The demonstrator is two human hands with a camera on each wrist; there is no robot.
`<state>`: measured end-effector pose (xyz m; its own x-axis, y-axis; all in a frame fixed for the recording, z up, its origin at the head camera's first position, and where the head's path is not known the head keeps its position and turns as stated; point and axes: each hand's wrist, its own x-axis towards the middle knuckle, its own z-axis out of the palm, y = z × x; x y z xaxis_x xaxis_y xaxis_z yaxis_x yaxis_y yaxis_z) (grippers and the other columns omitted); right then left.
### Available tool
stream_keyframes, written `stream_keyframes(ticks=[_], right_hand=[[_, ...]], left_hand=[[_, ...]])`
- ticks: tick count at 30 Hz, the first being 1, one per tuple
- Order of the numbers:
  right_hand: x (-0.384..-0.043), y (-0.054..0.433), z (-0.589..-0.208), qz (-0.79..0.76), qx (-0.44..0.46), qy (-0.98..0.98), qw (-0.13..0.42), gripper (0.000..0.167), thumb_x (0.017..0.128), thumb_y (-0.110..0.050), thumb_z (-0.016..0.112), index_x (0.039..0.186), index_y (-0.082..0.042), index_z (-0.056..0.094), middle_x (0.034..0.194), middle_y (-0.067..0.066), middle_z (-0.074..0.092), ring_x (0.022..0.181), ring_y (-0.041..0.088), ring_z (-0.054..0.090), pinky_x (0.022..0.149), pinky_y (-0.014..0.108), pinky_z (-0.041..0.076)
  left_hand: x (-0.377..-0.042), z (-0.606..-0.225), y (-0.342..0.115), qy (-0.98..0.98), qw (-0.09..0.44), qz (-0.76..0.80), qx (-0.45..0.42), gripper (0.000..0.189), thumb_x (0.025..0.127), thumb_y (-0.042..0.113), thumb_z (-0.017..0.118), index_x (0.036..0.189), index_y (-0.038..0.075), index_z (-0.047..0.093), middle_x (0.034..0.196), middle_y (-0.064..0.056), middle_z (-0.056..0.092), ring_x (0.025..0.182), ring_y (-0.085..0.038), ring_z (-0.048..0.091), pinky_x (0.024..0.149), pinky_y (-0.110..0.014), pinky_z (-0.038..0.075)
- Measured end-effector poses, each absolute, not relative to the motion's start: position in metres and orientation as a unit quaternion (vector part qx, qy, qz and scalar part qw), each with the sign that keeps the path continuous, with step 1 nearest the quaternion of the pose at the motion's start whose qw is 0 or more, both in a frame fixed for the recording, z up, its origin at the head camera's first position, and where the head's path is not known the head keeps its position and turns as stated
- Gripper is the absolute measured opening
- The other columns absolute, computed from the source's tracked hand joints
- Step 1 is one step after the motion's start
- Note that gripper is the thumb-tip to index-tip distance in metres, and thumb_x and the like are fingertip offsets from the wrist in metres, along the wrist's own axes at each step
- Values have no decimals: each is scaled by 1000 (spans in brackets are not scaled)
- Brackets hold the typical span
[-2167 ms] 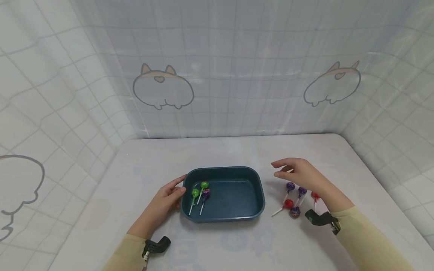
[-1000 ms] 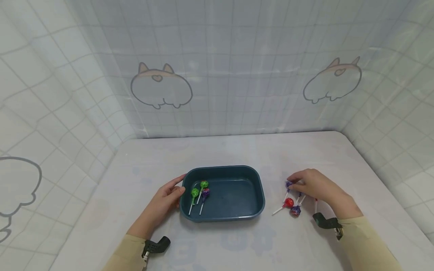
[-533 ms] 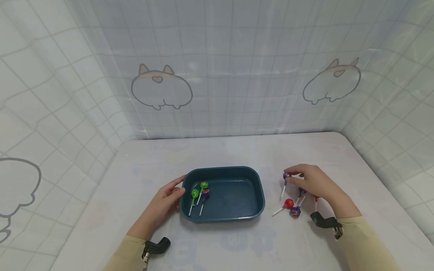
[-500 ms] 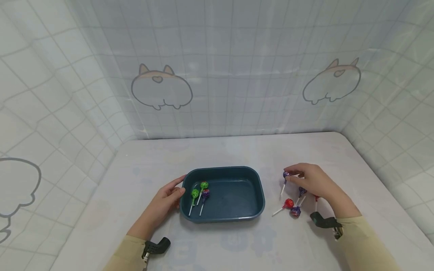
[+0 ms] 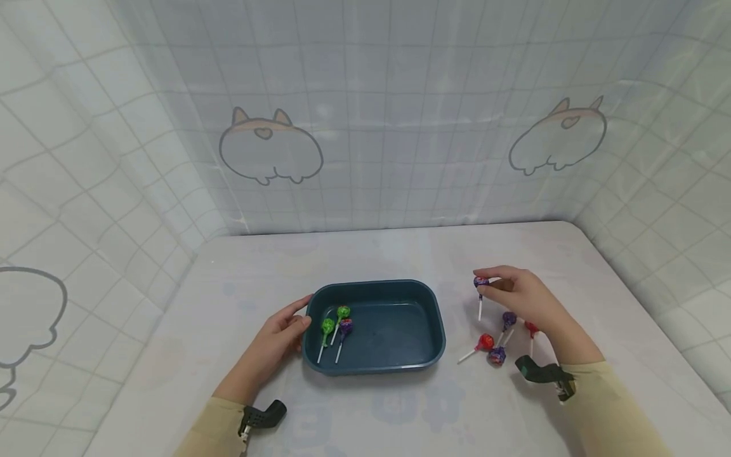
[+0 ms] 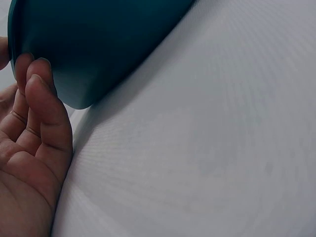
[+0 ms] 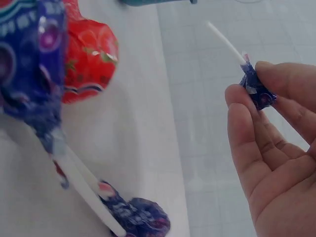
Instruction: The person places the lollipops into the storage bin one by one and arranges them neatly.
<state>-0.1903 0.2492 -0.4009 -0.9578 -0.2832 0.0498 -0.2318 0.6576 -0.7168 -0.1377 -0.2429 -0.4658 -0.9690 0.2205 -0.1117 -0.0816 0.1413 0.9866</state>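
Note:
Between thumb and fingertips my right hand (image 5: 516, 295) pinches a purple-wrapped lollipop (image 5: 481, 281) by its head, raised over the table with its white stick hanging down. The right wrist view shows the same lollipop (image 7: 256, 91) with its stick free. At the left end of a dark teal tray (image 5: 394, 367), my left hand (image 5: 276, 339) grips the wall, thumb at the rim and curled fingers (image 6: 44, 98) against the outside. Inside the tray's left part lie two green lollipops (image 5: 327, 325) and a purple one (image 5: 346, 327).
Below my right hand, several lollipops lie on the white table (image 5: 377, 412): a red one (image 5: 485, 342), a purple one (image 5: 509, 319), a blue-purple one (image 5: 497, 356) and another red one (image 5: 531, 328) beside the wrist. A tiled-pattern curtain (image 5: 388, 127) encloses the table's back and sides.
My right hand came down to the loose lollipops, took hold of a purple one and lifted it away from the group. My left hand and the tray stayed in place.

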Motion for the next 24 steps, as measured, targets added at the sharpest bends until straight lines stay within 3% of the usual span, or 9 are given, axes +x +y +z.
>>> stream_keyframes(ticks=[11,24], right_hand=[[-192,238,-398,-399,-153,904,34,45,90,-38,73,127,-14,68,113,-1,69,102,20,66,86,40,53],[-203,204,-370,-415,-189,889,33,40,89,-39,74,122,-18,70,111,-4,70,102,15,66,87,40,53]], left_hand=[[-137,-465,-243,746,116,654,46,53,100,35,60,149,25,43,100,-22,58,74,-21,54,67,-32,50],[-136,-466,-243,746,112,654,48,52,100,33,60,149,27,43,99,-21,59,73,-21,54,66,-32,51]])
